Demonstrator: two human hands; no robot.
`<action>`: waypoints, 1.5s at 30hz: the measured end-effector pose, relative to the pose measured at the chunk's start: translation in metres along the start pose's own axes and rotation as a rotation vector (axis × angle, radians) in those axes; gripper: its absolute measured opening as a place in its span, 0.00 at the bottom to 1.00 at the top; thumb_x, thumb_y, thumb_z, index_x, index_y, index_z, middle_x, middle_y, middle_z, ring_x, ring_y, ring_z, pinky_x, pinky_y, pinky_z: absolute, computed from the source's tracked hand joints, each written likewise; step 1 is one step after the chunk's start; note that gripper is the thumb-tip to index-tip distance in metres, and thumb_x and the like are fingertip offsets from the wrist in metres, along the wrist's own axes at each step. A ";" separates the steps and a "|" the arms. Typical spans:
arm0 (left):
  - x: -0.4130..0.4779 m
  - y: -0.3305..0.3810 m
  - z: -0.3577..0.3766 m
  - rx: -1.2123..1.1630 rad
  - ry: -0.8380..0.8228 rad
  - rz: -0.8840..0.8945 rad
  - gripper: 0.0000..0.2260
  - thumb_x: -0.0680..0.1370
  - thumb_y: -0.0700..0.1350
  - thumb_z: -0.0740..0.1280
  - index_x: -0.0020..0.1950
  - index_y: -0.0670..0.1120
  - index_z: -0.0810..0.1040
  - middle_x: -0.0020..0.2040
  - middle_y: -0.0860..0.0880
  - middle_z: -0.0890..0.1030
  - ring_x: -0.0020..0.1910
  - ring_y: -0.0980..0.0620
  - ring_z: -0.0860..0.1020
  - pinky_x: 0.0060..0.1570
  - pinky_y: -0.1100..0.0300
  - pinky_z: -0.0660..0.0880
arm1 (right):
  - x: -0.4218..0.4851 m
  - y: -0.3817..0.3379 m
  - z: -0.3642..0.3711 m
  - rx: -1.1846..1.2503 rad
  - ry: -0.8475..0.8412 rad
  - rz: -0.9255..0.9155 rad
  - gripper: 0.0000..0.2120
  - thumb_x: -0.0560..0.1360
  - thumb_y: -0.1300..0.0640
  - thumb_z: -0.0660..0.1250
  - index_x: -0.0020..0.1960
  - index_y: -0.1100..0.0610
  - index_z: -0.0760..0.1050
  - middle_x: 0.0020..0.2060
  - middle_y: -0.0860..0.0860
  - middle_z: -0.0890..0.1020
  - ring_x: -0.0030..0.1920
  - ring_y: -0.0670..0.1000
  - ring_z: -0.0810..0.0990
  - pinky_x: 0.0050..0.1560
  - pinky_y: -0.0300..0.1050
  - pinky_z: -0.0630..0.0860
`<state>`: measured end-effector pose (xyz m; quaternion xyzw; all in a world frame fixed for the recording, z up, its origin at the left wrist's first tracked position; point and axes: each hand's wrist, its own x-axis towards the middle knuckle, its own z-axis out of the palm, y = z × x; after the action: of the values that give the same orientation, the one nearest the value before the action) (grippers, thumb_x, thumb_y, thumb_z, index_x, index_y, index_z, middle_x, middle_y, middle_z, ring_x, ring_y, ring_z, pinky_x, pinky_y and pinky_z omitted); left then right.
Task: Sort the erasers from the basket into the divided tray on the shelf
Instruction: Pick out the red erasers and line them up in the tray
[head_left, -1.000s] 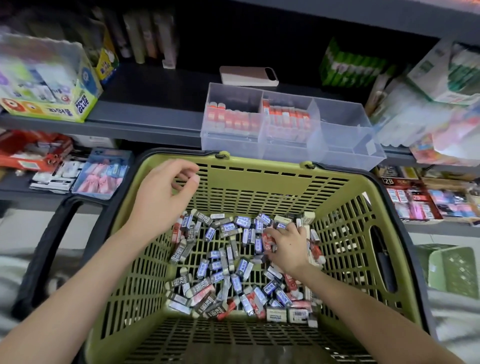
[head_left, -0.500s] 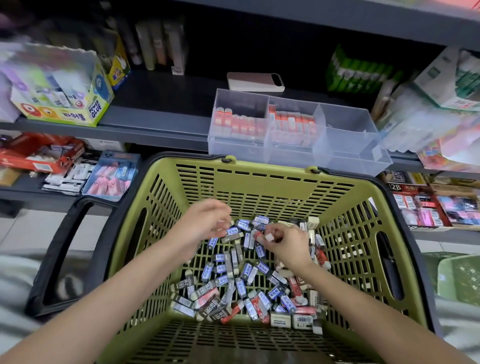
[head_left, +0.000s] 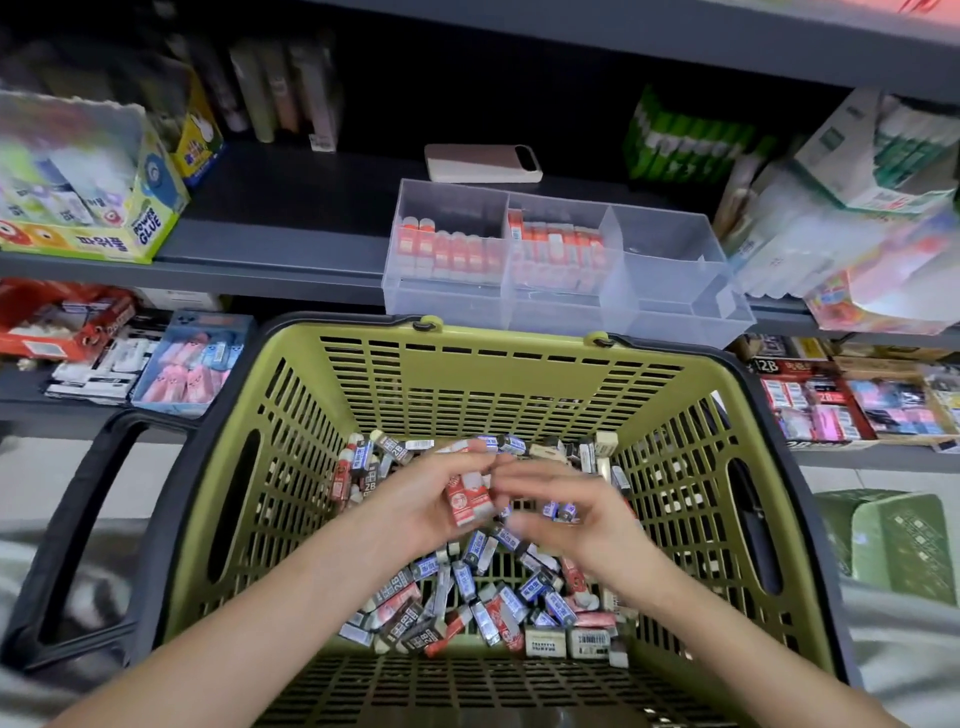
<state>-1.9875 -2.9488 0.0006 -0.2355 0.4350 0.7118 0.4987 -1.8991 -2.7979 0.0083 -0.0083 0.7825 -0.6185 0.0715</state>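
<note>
1. Holding a small clutch of red-and-white erasers (head_left: 467, 500), the left hand (head_left: 410, 506) curls its fingers and thumb round them above the middle of the basket (head_left: 498, 374).
2. The right hand (head_left: 576, 512) is just to its right, its fingers reaching toward the left hand. It is blurred, so I cannot tell whether it pinches anything.
3. Below both hands, the loose erasers (head_left: 470, 597) lie jumbled on the basket floor: blue, black and red sleeves pointing every way.
4. The divided tray (head_left: 670, 312) sits on the shelf (head_left: 270, 244), beyond the basket's far rim and higher than the hands. Its left and middle compartments hold rows of red-and-white erasers.
5. The held erasers run roughly near to far, slightly tilted. The left compartment lies almost straight ahead of the left hand, and the middle one lies far and to the right.
6. Judged from this, the next move is likely a forward, upward reach by the left hand over the far rim.
</note>
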 end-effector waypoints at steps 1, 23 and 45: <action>0.000 0.002 -0.001 -0.005 0.033 0.001 0.12 0.70 0.32 0.68 0.52 0.40 0.75 0.40 0.41 0.85 0.35 0.46 0.84 0.29 0.56 0.80 | 0.002 0.009 -0.009 0.037 0.112 0.081 0.12 0.71 0.56 0.71 0.53 0.44 0.81 0.52 0.43 0.83 0.56 0.45 0.79 0.58 0.39 0.74; -0.007 0.028 -0.007 0.163 0.136 0.283 0.05 0.75 0.32 0.67 0.47 0.41 0.74 0.33 0.44 0.82 0.29 0.51 0.81 0.29 0.60 0.79 | 0.012 0.097 0.000 -0.119 -0.002 0.641 0.19 0.74 0.73 0.61 0.64 0.63 0.72 0.48 0.56 0.82 0.41 0.51 0.83 0.39 0.38 0.80; 0.019 0.017 -0.015 0.358 0.191 0.181 0.04 0.75 0.35 0.68 0.46 0.40 0.74 0.36 0.44 0.80 0.31 0.49 0.78 0.34 0.57 0.78 | 0.034 0.122 0.000 -1.016 -0.411 0.132 0.22 0.67 0.52 0.75 0.52 0.55 0.66 0.46 0.52 0.77 0.48 0.50 0.69 0.43 0.43 0.66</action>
<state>-2.0122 -2.9539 -0.0152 -0.1696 0.6188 0.6396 0.4233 -1.9239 -2.7723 -0.1132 -0.1133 0.9513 -0.1431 0.2483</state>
